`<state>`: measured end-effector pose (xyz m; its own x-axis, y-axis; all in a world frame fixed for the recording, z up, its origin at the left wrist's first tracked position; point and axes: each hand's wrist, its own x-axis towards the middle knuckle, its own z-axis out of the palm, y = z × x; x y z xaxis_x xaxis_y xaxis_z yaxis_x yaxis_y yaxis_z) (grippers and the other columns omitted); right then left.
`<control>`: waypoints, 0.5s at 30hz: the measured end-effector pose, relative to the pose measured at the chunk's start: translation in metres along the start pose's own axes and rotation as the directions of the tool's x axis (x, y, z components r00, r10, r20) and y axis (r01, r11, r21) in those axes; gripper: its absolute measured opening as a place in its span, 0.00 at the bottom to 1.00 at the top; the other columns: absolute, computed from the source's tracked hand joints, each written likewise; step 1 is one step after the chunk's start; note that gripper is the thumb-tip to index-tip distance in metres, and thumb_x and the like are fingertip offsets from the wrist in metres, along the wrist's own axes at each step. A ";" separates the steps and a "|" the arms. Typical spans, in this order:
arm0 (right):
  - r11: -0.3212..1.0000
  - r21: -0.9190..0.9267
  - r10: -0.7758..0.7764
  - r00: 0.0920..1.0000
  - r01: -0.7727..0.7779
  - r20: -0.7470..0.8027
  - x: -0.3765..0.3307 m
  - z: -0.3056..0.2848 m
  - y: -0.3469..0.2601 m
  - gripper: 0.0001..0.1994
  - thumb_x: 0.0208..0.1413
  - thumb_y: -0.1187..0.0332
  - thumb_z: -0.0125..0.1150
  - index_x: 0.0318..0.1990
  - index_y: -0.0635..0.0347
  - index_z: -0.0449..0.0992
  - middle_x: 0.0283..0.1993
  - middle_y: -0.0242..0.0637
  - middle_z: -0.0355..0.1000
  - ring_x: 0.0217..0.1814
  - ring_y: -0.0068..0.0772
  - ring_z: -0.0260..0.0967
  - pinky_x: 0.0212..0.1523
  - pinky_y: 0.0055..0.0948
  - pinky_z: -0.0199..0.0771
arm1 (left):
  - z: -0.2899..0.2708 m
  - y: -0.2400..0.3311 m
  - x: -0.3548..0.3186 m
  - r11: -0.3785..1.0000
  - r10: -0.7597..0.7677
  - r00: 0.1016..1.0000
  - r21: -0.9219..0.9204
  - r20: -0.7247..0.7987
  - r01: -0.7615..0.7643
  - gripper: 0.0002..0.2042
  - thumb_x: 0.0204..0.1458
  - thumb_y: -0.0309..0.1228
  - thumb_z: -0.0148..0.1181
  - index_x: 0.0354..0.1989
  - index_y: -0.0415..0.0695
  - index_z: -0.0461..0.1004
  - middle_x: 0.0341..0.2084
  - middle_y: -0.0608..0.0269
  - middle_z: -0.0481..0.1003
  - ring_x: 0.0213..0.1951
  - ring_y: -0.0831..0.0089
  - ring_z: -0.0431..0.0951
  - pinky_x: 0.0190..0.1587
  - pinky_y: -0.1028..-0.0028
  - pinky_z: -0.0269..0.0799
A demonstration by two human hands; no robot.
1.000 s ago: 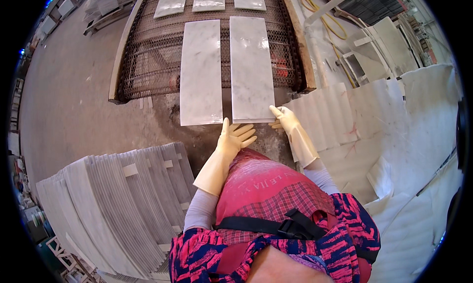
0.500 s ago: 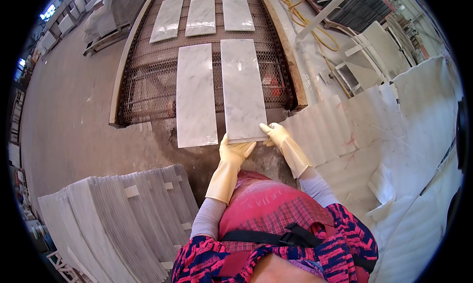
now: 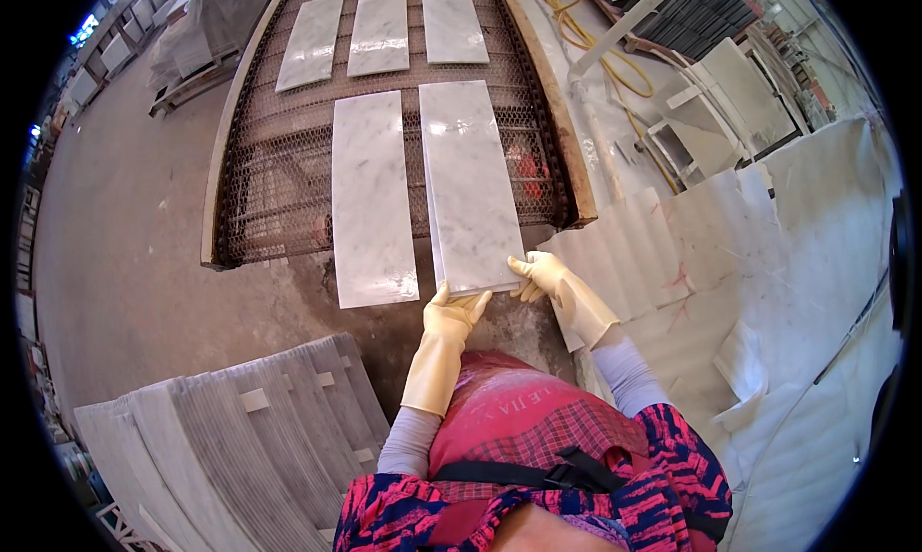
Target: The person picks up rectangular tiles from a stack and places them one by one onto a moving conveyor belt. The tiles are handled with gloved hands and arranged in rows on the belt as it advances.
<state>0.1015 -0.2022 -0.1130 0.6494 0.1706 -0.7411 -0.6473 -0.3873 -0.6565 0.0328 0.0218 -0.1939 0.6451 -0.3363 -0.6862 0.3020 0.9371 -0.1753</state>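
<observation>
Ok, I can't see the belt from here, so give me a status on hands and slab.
Left hand and right hand, gloved, on near end of marble slab. Slab lies on mesh conveyor, beside second slab. Three more slabs farther ahead.

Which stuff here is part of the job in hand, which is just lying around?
In the job:
- marble slab held at its near end
- left hand and right hand, both gloved
- mesh belt
- second slab beside it

Lying about:
- stacked slabs, lower left
- yellow hose
- leaning white slabs, right
</observation>
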 end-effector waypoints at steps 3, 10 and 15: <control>0.996 0.094 -0.007 1.000 0.007 -0.002 0.004 -0.004 0.007 0.24 0.65 0.47 0.63 0.44 0.64 0.75 0.31 0.49 0.80 0.22 0.36 0.78 0.21 0.28 0.75 | -0.005 -0.005 0.006 0.999 0.046 0.999 0.015 -0.012 -0.046 0.26 0.72 0.44 0.42 0.69 0.36 0.59 0.71 0.41 0.58 0.71 0.41 0.61 0.66 0.38 0.66; 0.994 0.104 0.044 0.986 -0.027 -0.161 0.002 -0.095 0.030 0.26 0.60 0.47 0.69 0.43 0.66 0.73 0.30 0.51 0.80 0.24 0.39 0.79 0.25 0.34 0.80 | -0.004 0.002 0.009 0.997 -0.050 0.993 -0.057 -0.109 0.044 0.31 0.72 0.46 0.41 0.74 0.35 0.50 0.75 0.40 0.49 0.75 0.40 0.52 0.70 0.37 0.59; 0.986 0.160 0.045 0.999 -0.040 -0.028 0.001 -0.102 0.037 0.26 0.63 0.46 0.64 0.49 0.64 0.77 0.42 0.47 0.82 0.36 0.41 0.82 0.40 0.40 0.84 | 0.008 -0.005 0.000 1.000 0.009 0.995 0.012 -0.096 -0.008 0.31 0.72 0.45 0.42 0.74 0.34 0.50 0.75 0.36 0.47 0.74 0.38 0.51 0.72 0.42 0.57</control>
<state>0.1189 -0.3089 -0.1237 0.6307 0.1274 -0.7655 -0.7282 -0.2439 -0.6405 0.0375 0.0162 -0.1873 0.5775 -0.3176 -0.7521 0.3056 0.9383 -0.1615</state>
